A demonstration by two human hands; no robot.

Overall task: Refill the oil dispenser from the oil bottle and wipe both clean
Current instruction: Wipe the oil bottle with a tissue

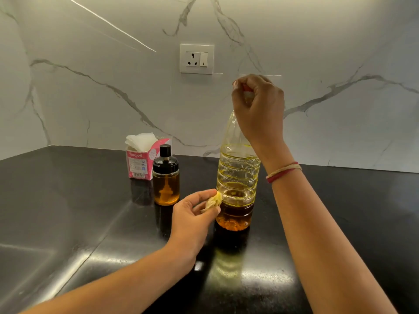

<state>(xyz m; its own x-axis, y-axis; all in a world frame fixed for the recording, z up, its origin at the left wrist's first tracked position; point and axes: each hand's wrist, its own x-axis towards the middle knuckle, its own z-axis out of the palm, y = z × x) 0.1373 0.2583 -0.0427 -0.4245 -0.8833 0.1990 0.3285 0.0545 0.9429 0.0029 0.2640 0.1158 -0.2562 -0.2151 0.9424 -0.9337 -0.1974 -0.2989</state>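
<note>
Glass oil dispenser [166, 184]: lid on, just left of my hands.
Left hand [192, 219]: pinching an oily tissue wad [213, 203] against the oil bottle [238, 173], low on its left side.
Oil bottle: upright, so I'd guess the wipe runs upward.
Right hand [258, 105]: curled round its cap [247, 92], steadying.

The oil dispenser [166, 186] is amber, black-capped; the wall [90, 98] white, grey-veined.

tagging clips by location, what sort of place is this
Most likely a home kitchen counter: a glossy black countertop meets a marble-patterned backsplash fitted with a wall socket. An oil bottle and an oil dispenser stand on it, near a tissue box.
</note>
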